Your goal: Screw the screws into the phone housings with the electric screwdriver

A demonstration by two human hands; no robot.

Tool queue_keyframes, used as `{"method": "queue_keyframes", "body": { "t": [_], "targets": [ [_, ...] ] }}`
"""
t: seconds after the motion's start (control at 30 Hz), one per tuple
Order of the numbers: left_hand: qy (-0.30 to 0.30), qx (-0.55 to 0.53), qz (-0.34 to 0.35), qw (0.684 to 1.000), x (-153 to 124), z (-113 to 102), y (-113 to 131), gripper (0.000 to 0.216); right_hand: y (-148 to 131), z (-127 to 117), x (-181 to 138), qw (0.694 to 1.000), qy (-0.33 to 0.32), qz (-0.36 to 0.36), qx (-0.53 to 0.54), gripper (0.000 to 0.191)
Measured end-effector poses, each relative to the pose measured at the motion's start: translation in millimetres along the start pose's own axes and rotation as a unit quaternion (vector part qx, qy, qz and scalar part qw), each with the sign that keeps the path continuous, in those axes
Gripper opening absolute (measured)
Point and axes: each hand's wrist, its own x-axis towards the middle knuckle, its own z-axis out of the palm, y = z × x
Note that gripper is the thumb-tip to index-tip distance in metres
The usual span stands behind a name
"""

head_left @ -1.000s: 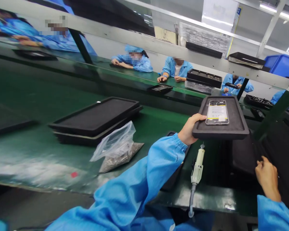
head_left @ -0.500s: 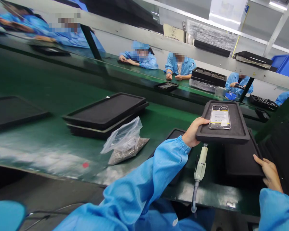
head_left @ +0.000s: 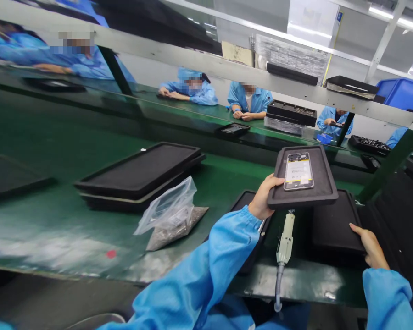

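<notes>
My left hand (head_left: 262,198) is closed on the left edge of a raised black foam tray (head_left: 321,183), its thumb over the rim and reaching the phone's edge. Inside that tray lies an opened phone (head_left: 298,171), its white battery label and yellow strips showing. To the right and lower, my right hand (head_left: 373,245) grips the right edge of a second black tray (head_left: 333,224), thumb on top and the other fingers mostly hidden. Between my two hands, an electric screwdriver (head_left: 286,240) with a pale body and grey cable stands below the raised tray.
Another black tray (head_left: 242,201) lies partly under my left forearm. Farther left are a clear bag of small metal parts (head_left: 175,224) and stacked black trays (head_left: 141,172). A slanted green post (head_left: 387,167) rises at right. Co-workers in blue sit across the bench.
The view has shifted, so the bench sits lower in the picture. Both hands keep their grips; the raised tray appears slightly farther left and more tilted toward me.
</notes>
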Motion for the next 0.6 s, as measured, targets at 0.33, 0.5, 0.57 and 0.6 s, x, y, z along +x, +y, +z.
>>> {"method": "queue_keyframes", "body": {
  "t": [0.33, 0.5, 0.57, 0.6],
  "targets": [
    [0.002, 0.048, 0.019, 0.999, 1, -22, -17, 0.048, -15, 2, -3, 0.995, -0.057, 0.010, 0.078, 0.013],
    [0.012, 0.068, 0.025, 0.997, 3, -28, -11, 0.045, -16, -14, -2, 0.994, -0.067, 0.013, 0.080, 0.018],
    [0.021, 0.068, 0.026, 0.997, 4, -29, -9, 0.044, -11, -14, 1, 0.996, -0.063, 0.032, 0.046, 0.017],
    [0.025, 0.068, 0.024, 0.997, 3, -29, -9, 0.043, -7, -12, 3, 0.997, -0.056, 0.038, 0.026, 0.016]
  ]
}}
